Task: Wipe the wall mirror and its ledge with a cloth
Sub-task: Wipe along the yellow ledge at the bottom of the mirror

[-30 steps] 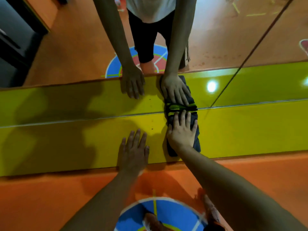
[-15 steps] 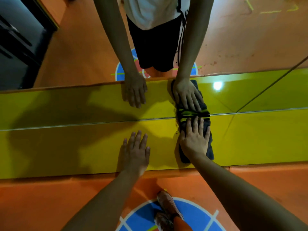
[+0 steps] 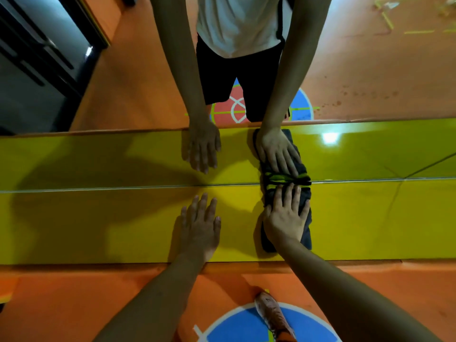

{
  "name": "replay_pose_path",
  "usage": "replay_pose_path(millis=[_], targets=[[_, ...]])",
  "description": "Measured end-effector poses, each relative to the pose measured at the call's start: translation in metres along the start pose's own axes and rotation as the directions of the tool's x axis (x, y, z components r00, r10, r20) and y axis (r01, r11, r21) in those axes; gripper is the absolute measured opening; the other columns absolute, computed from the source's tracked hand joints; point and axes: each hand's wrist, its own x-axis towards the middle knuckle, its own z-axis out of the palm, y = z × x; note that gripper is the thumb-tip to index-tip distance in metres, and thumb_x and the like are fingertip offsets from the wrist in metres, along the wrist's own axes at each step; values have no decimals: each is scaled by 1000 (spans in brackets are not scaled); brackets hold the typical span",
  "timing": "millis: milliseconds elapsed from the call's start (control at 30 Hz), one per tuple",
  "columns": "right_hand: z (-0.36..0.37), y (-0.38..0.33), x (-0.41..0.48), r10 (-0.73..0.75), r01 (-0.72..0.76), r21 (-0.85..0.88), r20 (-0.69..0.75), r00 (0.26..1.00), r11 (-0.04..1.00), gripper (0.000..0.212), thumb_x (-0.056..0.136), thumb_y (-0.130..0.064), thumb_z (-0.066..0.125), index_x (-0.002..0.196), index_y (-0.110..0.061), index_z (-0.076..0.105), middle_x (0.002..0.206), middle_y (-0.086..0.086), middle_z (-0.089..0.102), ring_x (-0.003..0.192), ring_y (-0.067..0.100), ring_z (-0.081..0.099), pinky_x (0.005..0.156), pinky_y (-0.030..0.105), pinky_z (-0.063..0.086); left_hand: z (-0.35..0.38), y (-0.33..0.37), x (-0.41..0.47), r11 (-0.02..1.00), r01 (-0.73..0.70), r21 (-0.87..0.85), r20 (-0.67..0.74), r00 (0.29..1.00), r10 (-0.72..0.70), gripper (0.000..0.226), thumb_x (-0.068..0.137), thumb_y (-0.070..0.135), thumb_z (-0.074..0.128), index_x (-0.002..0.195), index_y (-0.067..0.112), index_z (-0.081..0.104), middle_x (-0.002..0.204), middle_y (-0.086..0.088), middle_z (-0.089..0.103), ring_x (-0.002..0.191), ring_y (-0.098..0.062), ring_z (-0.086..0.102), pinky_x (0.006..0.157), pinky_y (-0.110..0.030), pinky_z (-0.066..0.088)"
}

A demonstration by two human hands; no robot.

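We see right hand [image 3: 286, 215] flat, fingers straight, pressing dark folded cloth with green stripes [image 3: 306, 234] on glossy yellow ledge [image 3: 98, 223], cloth's far end butting wall mirror [image 3: 128, 95]. Left hand [image 3: 199, 223] flat on ledge, holding nothing. Risks, we judge: ungripped cloth bunches at seam, palm slides off; bare left palm smears ledge.
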Motion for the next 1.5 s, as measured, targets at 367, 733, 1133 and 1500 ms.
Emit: replay_pose_path(millis=[367, 733, 1133, 1500], targets=[[47, -259, -68, -55, 55, -1, 54, 997, 998, 70, 106, -44, 30, 164, -16, 2, 172, 12, -7, 157, 32, -15, 124, 60, -5, -27, -248, -54, 999, 13, -53, -21, 1000, -14, 57, 105, 42, 30, 150, 17, 53, 160, -10, 44, 150, -33, 37, 119, -55, 19], [64, -354, -89, 17, -17, -2, 59, 998, 1000, 70, 105, -42, 30, 164, -15, 5, 172, 11, -5, 157, 30, -16, 125, 58, -6, -35, -364, -65, 998, 32, -47, -28, 999, -34, 57, 102, 41, 32, 145, 15, 58, 158, -11, 47, 148, -34, 41, 118, -54, 18], [74, -353, -88, 37, -37, -7, -3, 999, 999, 75, 95, -45, 23, 164, -14, 19, 172, 12, 9, 159, 30, -4, 123, 54, -5, -46, -381, -42, 998, -5, -65, 61, 998, 9, 57, 105, 44, 27, 155, 23, 45, 166, -4, 34, 155, -27, 25, 122, -53, 14], [94, -453, -117, -10, 10, -5, -37, 999, 1000, 77, 94, -48, 16, 163, -13, 22, 171, 13, 12, 159, 30, 0, 125, 58, 2, -52, -495, -36, 998, -13, -61, 53, 998, 16, 58, 104, 42, 30, 154, 21, 47, 166, -3, 36, 155, -26, 25, 121, -53, 16]])
